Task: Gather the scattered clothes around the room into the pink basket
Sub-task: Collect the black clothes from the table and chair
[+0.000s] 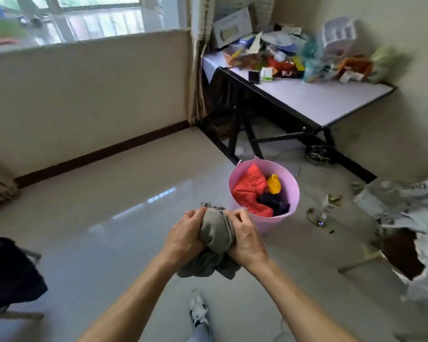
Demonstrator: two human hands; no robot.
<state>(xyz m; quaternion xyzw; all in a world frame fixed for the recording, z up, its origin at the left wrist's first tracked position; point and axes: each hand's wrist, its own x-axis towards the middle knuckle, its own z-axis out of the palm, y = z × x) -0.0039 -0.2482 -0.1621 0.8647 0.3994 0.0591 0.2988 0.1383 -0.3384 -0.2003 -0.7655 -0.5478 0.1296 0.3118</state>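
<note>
Both hands – left hand (183,236), right hand (245,239) – clutch a bunched grey garment (215,239); pink basket (286,191) just past at 1 o'clock, holding a red jacket (250,186); cluttered table (319,99) behind; dark cloth (10,272) at 9 o'clock.

No text, brand, number or sign is legible. Dark printed characters stand on the pale garment (410,211) at the right edge, near its upper part, but are too blurred to read. The grey box (232,28) at the back of the table (319,99) carries a rectangular label whose print cannot be resolved. A small white-and-green carton (266,74) near the table's front edge and a blue-labelled packet (245,41) just beside the box show printed panels, which are likewise unreadable.
</note>
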